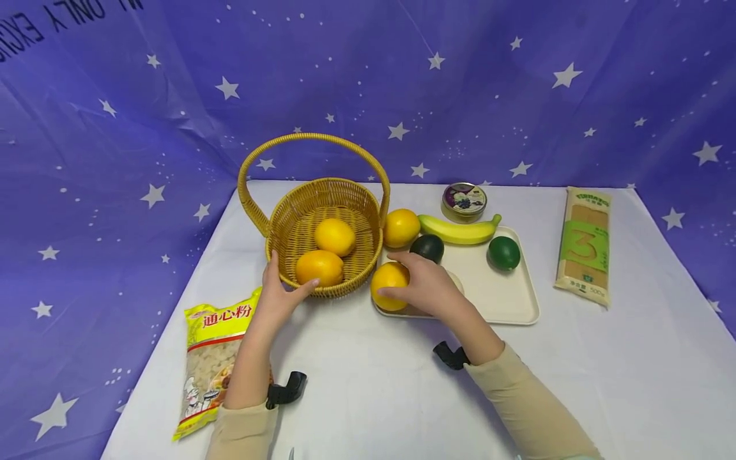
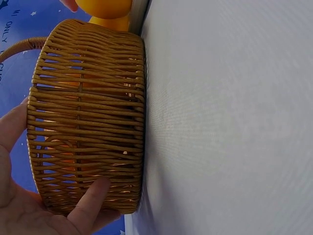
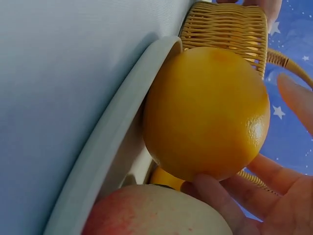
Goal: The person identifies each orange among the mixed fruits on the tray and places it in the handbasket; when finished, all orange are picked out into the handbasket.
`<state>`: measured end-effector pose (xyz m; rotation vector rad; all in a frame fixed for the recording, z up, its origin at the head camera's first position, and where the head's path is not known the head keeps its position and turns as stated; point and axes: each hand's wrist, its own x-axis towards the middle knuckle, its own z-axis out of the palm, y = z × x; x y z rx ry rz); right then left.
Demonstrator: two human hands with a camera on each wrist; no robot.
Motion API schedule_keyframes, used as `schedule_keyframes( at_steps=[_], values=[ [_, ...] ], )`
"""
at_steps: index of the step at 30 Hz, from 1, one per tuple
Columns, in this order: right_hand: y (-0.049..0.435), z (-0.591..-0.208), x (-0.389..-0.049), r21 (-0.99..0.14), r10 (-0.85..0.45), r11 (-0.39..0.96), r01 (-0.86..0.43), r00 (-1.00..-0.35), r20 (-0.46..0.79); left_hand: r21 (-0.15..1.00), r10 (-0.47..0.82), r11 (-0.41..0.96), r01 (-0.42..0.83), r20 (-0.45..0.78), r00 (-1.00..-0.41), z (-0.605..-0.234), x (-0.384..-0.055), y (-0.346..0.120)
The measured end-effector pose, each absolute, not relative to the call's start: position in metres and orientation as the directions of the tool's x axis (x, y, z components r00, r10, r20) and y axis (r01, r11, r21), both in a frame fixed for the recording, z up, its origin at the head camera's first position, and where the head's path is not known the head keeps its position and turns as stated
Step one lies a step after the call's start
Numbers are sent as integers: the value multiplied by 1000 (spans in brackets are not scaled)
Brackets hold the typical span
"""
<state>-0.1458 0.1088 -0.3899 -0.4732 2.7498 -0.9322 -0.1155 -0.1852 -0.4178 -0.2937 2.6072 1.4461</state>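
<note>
My left hand [image 1: 278,297] grips the wicker basket [image 1: 276,230] at its front left, with the thumb at the rim and fingers against the outer wall [image 2: 88,122]. Two yellow-orange fruits, one at the back [image 1: 335,237] and one in front [image 1: 319,268], lie inside. My right hand [image 1: 428,284] is around a smooth, round yellow-orange fruit [image 1: 386,286] at the tray's left end. In the right wrist view, fingers touch this fruit [image 3: 205,112] from below, while the thumb [image 3: 296,100] stands apart from it. A red-and-cream fruit [image 3: 156,213] lies close beside it, mostly hidden in the head view.
On the cream tray [image 1: 506,306] are a dark fruit [image 1: 428,248], a green fruit [image 1: 503,253] and a banana [image 1: 460,230]. Another yellow-orange fruit [image 1: 401,228] is beside the basket. A round tin [image 1: 464,202] stands behind; a noodle pack [image 1: 585,246] lies right, a pasta bag [image 1: 215,364] left.
</note>
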Motion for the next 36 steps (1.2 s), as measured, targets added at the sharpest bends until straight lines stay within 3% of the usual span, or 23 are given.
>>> schedule_keyframes(
  at_steps=[12, 22, 36],
  values=[
    [94, -394, -148, -489, -369, 831, -265, -920, -129, 822, -103, 516, -241, -220, -970, -422, -113, -188],
    [90, -397, -145, -406, -345, 869, -283, -934, -89, 821, -110, 518, -239, -213, -971, -421, -113, -186],
    [106, -371, -141, -538, -300, 802, -259, -954, 12, 826, -106, 516, -227, -201, -974, -418, -114, -184]
  ],
)
